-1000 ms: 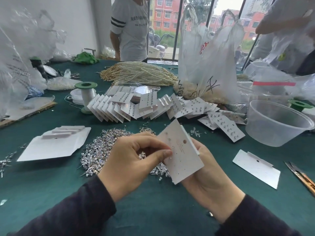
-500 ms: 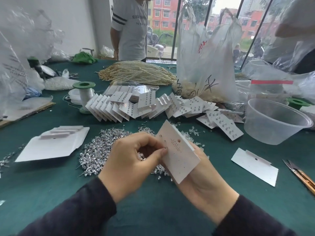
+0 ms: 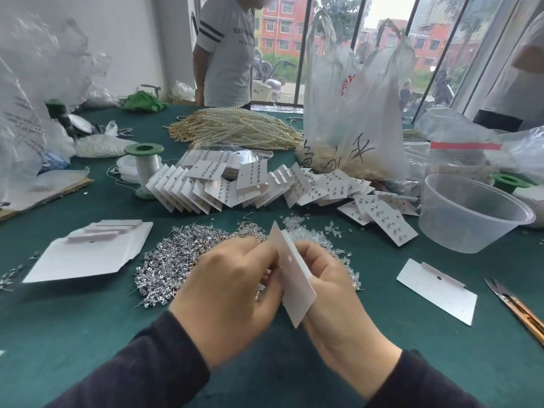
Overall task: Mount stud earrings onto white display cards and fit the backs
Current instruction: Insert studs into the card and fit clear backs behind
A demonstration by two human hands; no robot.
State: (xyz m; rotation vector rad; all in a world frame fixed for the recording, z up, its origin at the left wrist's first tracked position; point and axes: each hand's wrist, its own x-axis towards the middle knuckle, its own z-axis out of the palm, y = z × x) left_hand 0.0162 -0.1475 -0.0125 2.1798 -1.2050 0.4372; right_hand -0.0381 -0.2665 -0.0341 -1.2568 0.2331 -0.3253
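A counter (image 3: 73, 334) covered in dark green cloth stretches away from the fingers (image 3: 316, 257). Far beyond them to the left stands a plain white wall (image 3: 141, 39). Straight beyond, tall dark-framed windows (image 3: 379, 13) admit grey daylight, with red buildings (image 3: 282, 25) outside.

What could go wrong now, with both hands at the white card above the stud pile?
1. The card, which the right hand grips, stands nearly edge-on, so its small holes are hard to see; a stud may miss.
2. Anything the left hand drops would likely vanish in the stud pile below.
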